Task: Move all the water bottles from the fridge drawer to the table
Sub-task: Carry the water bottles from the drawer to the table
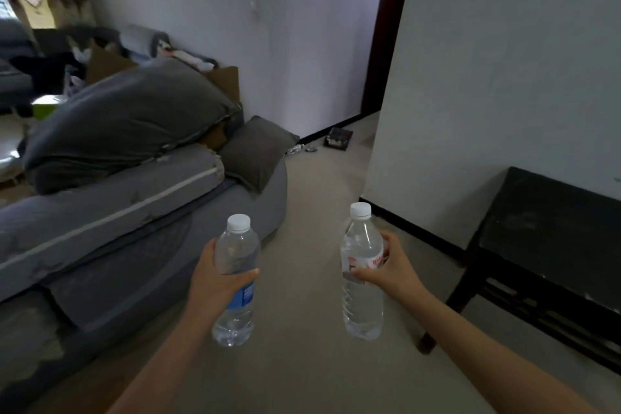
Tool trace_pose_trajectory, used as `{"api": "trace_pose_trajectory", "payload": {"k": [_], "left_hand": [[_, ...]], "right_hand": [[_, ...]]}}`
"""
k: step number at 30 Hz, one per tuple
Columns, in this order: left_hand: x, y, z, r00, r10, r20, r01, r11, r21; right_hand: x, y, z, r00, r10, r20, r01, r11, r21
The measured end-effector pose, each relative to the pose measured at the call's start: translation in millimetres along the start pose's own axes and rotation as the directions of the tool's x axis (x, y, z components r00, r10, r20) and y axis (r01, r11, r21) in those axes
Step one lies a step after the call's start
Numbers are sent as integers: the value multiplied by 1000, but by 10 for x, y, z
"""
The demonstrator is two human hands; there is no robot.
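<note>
Left hand: the left hand [215, 274] is wrapped around the middle of a clear water bottle with a blue label [237, 279], with the thumb laid across its front.
Left bottle: it is held upright above the pale floor [302, 346], its white cap on top.
Right hand: the right hand [391, 267] is closed around a second water bottle with a red-and-white label [361, 270], gripped at the label band.
Right bottle: it is carried upright, well apart from the other bottle, and is likewise capped in white.
Left side: a grey sofa [100, 228] is seen just beside the left arm, piled with dark grey cushions [127, 118].
Right side: a dark wooden bench [544, 245] is set against the white wall [504, 77].
Beyond: a dark-framed doorway [383, 30] is seen ahead, with small items lying on the floor near it.
</note>
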State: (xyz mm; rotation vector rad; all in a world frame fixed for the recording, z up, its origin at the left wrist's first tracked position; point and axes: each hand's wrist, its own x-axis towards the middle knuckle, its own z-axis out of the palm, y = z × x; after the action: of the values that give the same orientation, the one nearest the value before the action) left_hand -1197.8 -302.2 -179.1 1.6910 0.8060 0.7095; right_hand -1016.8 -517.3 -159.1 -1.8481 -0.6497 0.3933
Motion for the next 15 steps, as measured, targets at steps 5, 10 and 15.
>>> {"api": "trace_pose_trajectory", "payload": {"k": [5,10,15], "left_hand": [[700,-101,122,996,-21,88,22,1000,-16],[1309,-191,587,975,-96,198,101,995,-16],[1923,9,1222,959,-24,283,37,999,-40]], "right_hand": [[389,-13,90,991,84,-108,-83,996,15],[804,149,-100,969,139,-202,-144,990,-6],[1373,319,-457,950,131,-282,-146,989,-34]]}}
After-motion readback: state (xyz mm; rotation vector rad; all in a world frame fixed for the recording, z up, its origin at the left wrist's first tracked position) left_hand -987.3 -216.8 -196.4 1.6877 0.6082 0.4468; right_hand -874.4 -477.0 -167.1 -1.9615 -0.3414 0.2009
